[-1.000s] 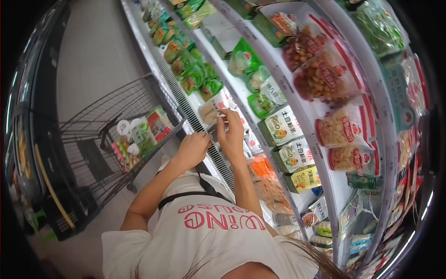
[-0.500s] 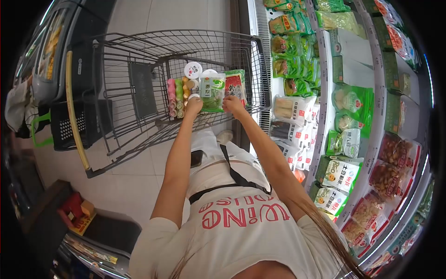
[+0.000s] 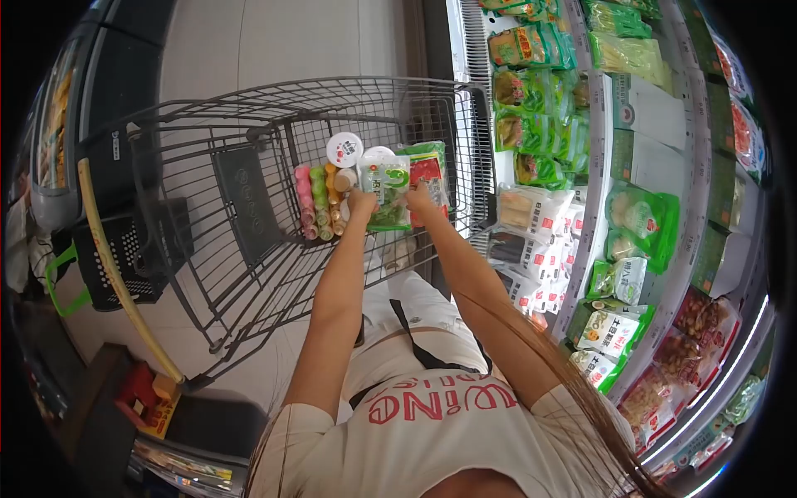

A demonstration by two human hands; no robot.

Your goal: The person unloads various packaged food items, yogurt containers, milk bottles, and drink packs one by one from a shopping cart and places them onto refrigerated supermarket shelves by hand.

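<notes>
A clear-and-green bag of leafy vegetables [image 3: 387, 189] lies over the groceries in the shopping cart [image 3: 286, 290]. At its left edge, my left hand [image 3: 362, 203] is closed on the bag. My right hand [image 3: 418, 199] is closed at the opposite edge, its fingertips partly hidden. Just beyond that hand lies a red-and-green packet [image 3: 430, 174]. White-lidded tubs [image 3: 344, 149] stand behind the bag. To the left are pink, green and orange rolls or bottles [image 3: 318, 192], packed in rows beside my left hand.
A refrigerated shelf [image 3: 594, 249] of packaged foods runs along the right, close to the cart. The cart's yellow handle [image 3: 124, 270] is at left, near a black basket [image 3: 137, 270] with a green handle. Dark display cases stand at the far left.
The camera view has shifted, so the cart and shelf sit lower in it. Between my hands, the bag has tilted slightly; both hands stay at its edges.
</notes>
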